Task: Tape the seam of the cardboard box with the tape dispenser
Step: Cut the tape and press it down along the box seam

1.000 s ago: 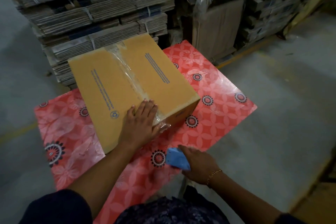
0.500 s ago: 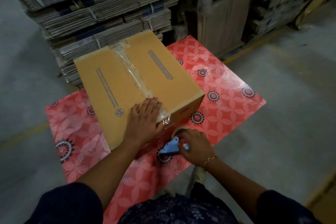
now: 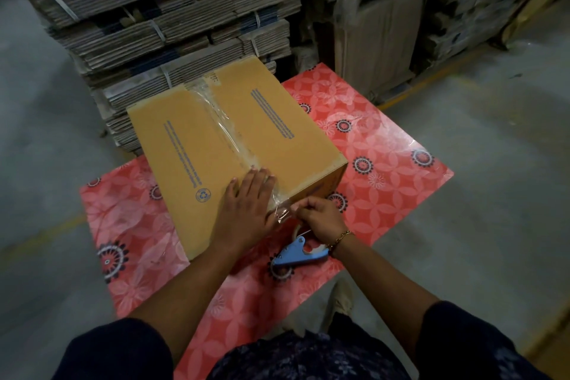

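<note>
A closed brown cardboard box (image 3: 216, 139) sits on a red flowered table (image 3: 385, 170). Clear tape (image 3: 225, 123) runs along its middle seam to the near edge. My left hand (image 3: 246, 210) lies flat on the box top at the near end of the seam, fingers spread. My right hand (image 3: 320, 219) pinches the loose end of the tape (image 3: 282, 213) hanging over the box's near edge. The blue tape dispenser (image 3: 293, 253) lies on the table just under my right wrist, with nobody holding it.
Bundled stacks of flat cardboard (image 3: 172, 25) stand behind the table. More boxes and wrapped goods (image 3: 385, 34) fill the back right. Grey concrete floor (image 3: 493, 163) lies to the right and left. My shoe (image 3: 339, 299) shows under the table's near edge.
My right hand set the blue dispenser down on the table, let it go, and moved up to the box's near edge, where it now pinches the tape end. The left hand stayed put.
</note>
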